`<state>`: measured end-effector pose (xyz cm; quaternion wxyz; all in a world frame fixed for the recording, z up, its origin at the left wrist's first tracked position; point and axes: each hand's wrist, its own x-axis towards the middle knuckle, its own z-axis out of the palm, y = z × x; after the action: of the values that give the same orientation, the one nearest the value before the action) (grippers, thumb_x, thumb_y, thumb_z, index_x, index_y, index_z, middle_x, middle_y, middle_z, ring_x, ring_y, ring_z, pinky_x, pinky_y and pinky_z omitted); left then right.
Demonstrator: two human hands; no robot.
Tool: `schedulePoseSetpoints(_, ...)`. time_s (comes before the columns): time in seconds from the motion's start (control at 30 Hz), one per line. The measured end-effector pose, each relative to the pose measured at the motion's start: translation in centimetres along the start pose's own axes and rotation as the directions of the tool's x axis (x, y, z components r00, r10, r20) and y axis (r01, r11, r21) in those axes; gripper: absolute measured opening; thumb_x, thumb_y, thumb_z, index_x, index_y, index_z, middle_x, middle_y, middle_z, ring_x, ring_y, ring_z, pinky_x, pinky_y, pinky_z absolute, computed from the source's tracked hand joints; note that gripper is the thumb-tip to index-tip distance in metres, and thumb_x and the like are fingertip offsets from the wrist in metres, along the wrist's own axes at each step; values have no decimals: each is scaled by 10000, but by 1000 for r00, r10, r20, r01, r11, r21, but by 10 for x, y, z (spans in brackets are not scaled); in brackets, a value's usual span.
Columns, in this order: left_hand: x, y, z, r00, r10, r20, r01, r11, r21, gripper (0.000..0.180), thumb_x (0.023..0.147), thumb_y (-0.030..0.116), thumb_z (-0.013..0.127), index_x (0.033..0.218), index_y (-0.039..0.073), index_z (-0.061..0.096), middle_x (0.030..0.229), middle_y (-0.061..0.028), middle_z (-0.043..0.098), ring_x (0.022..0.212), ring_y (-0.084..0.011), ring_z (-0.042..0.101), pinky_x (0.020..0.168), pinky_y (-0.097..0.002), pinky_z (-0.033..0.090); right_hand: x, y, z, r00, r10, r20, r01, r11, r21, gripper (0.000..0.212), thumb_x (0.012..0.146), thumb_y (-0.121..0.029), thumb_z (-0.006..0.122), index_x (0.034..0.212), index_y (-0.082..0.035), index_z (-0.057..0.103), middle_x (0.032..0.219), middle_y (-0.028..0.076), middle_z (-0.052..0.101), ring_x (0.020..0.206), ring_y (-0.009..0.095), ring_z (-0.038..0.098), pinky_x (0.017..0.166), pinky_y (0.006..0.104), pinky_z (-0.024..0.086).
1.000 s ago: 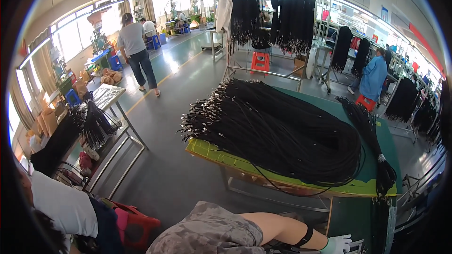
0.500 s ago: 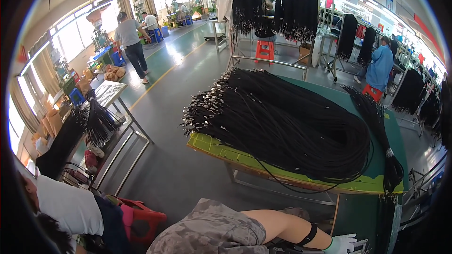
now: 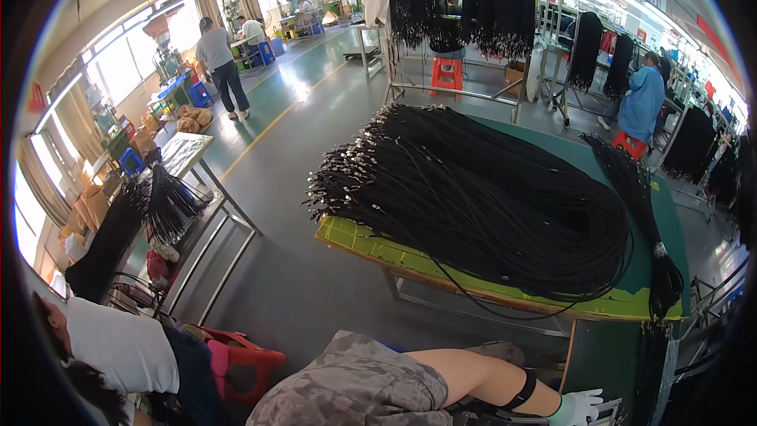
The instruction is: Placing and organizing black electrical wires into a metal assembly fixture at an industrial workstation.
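Observation:
My left hand (image 3: 579, 408), in a white glove, lies at the lower right edge with its fingers stretched out. It is next to a grey metal piece (image 3: 607, 410) that the picture's edge cuts off. My bare forearm carries a black strap, below a camouflage sleeve. Just beyond the hand is a dark green work surface (image 3: 595, 359), with the tail of a bundle of black cords (image 3: 664, 276) hanging beside it. My right hand is out of view. A large looped heap of black cords (image 3: 489, 197) with shiny metal ends covers much of the table ahead.
The green-topped table (image 3: 378, 248) has a yellowish edge. To the left, a metal table (image 3: 189, 150) bears more cords; a seated person (image 3: 126, 343) and a red stool (image 3: 256, 363) are nearby. Racks (image 3: 497, 8) of black cords stand behind. Another person (image 3: 223, 63) stands in the aisle.
The view has shifted slightly. The person in the aisle has gone from striding to standing with feet together. My left hand stays beside the metal piece, fingers still stretched.

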<state>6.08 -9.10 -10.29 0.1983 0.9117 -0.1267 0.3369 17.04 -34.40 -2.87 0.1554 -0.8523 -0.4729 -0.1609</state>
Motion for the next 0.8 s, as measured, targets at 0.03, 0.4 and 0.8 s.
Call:
schedulePoseSetpoints(0.03,0,-1,1,999,-11,37,12,1000,-13,377,886,553,540,1111,285,679,1191,-82,599,1151,-387,487,1033,-619,292,0,0,1,1000,-24,-18,23,999,-36,401,856,-321,670,1088,5,648,1036,217,648,987,396,590,903,484,459)
schedulePoseSetpoints(0.4,0,-2,7,996,21,-87,-19,1000,24,371,823,574,593,1069,317,698,1103,-51,636,1107,-381,512,993,-629,333,3,-1,1,999,-48,-20,47,999,-18,399,854,-310,678,1093,8,643,1044,219,643,987,395,590,899,484,462)
schedulePoseSetpoints(0.8,1,0,6,979,43,-199,-34,998,49,292,786,536,624,965,320,706,1011,-18,645,1033,-379,541,935,-616,377,2,4,4,993,-107,-49,103,992,-78,410,850,-318,687,1087,13,643,1050,216,639,974,401,591,882,485,471)
